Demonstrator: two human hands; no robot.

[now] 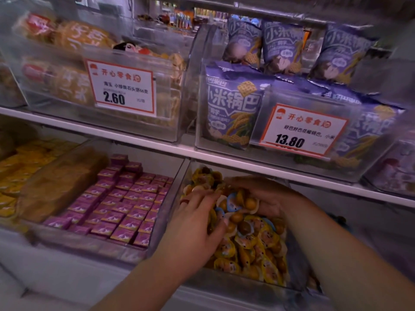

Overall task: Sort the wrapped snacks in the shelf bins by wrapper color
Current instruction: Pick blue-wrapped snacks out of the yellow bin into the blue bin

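1. A store shelving unit is seen, with a white shelf edge point(134, 140) running across and clear plastic bins set on two levels.
2. On the upper level, a clear bin point(112, 113) is filled with orange packets behind a white price card point(123, 88) marked 2.60; the packets are blurred.
3. Beside it, a second clear bin point(224, 147) is stacked with glossy purple bags point(233, 108), and more of these are stood upright behind; a card point(303, 131) marked 13.80 is fixed to its front.
4. On the lower level, small purple boxes point(125, 203) are packed in tidy rows, square and flat-topped.
5. To their left, a brown slab-like divider point(60, 182) is seen, with yellow packs point(18, 171) beyond it.
6. The lower right bin point(235, 278) is heaped with the snacks point(258, 245): small crinkled wrappers, mostly yellow, some with blue edges, with round brown and golden pieces shown through.
7. The left hand point(197, 221) is laid on the left of the heap, its fingers curled over a cluster of snacks; a red ring point(185, 201) is worn on one finger.
8. The right hand point(269, 198) is cupped over the back of the heap, with snacks touching its palm; whether any are actually gripped cannot be told.
9. Both forearms are reached in from the lower edge, bare.
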